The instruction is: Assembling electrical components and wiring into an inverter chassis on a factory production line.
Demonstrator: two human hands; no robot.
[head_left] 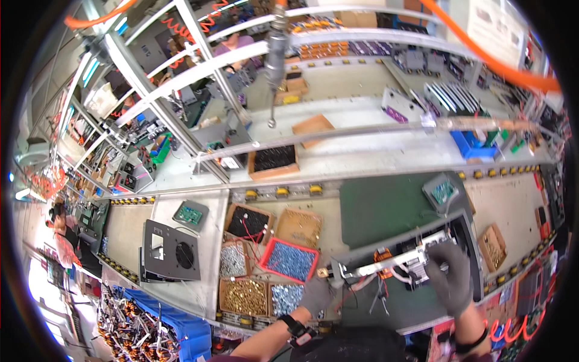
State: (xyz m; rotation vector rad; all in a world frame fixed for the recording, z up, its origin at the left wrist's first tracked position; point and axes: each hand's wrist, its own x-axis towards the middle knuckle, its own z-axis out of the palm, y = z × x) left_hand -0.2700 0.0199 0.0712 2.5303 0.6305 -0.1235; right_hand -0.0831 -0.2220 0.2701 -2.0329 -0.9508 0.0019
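My left hand (pixel 316 297), in a grey glove, is beside the box of silvery-blue screws (pixel 287 298) and the left end of an electronics assembly. Its fingertips are too small and blurred to show whether they hold anything. The assembly (pixel 395 263) is a long light metal frame with a copper-coloured coil (pixel 382 256) and loose wires (pixel 380 294). It lies on a dark housing (pixel 467 241). My right hand (pixel 449 274), also gloved, rests over the assembly's right end, its fingers curled in; what they grip is hidden.
A red tray of bluish screws (pixel 291 260) stands among several cardboard boxes of small parts. Left lies a grey panel with a fan (pixel 172 252). A dish with a green circuit board (pixel 442 192) sits on the green mat (pixel 374 211). A screwdriver (pixel 275 57) hangs overhead.
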